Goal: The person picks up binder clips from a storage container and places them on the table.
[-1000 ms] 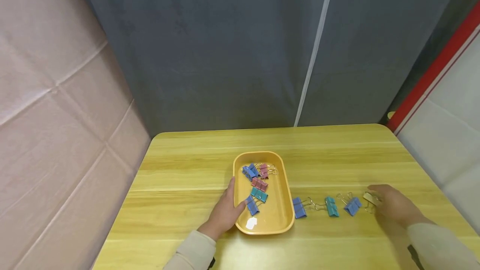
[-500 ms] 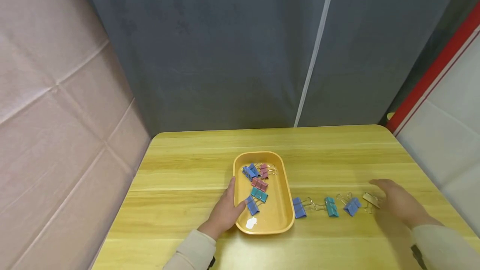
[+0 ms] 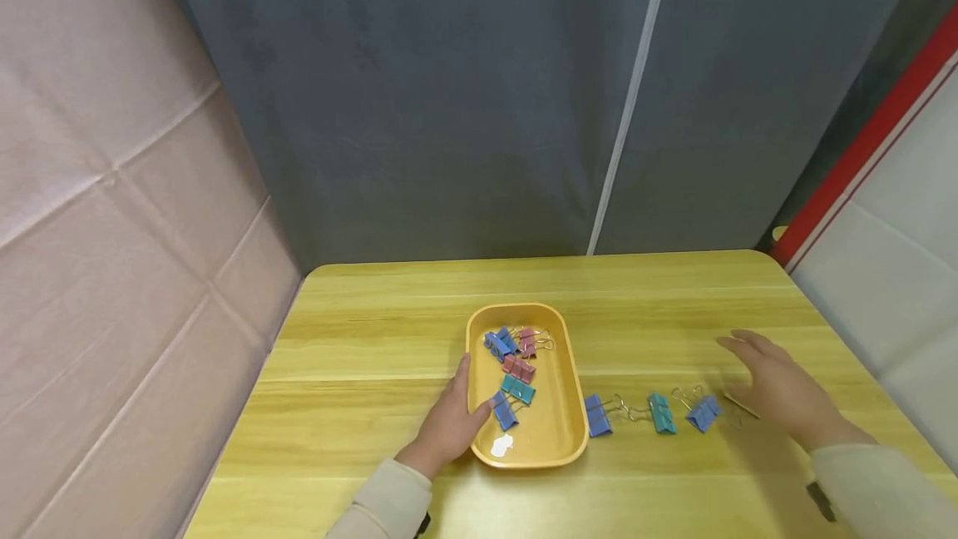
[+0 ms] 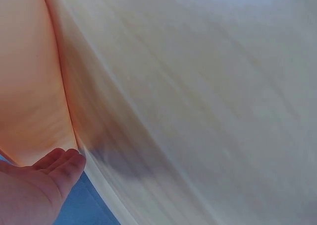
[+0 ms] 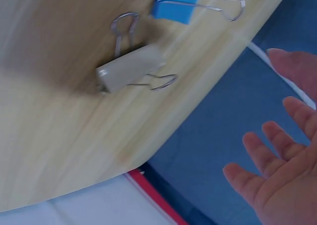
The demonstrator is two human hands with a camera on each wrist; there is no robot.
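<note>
My left hand grips the left rim of a yellow plastic tray, thumb over the edge and fingers along the outer wall. Several blue, pink and teal binder clips lie inside. To the tray's right, a row of binder clips rests on the table: a blue one, a teal one, another blue one and a cream one. Over the cream clip, at the row's right end, hovers my right hand, fingers spread and holding nothing. It partly covers that clip in the head view.
The wood-grain table ends at a dark grey curtain behind. A pale fabric wall stands on the left; a white panel with a red edge is on the right.
My right hand has let go of the cream binder clip and lifted up and slightly left, its fingers spreading. The left hand and the tray have not moved.
</note>
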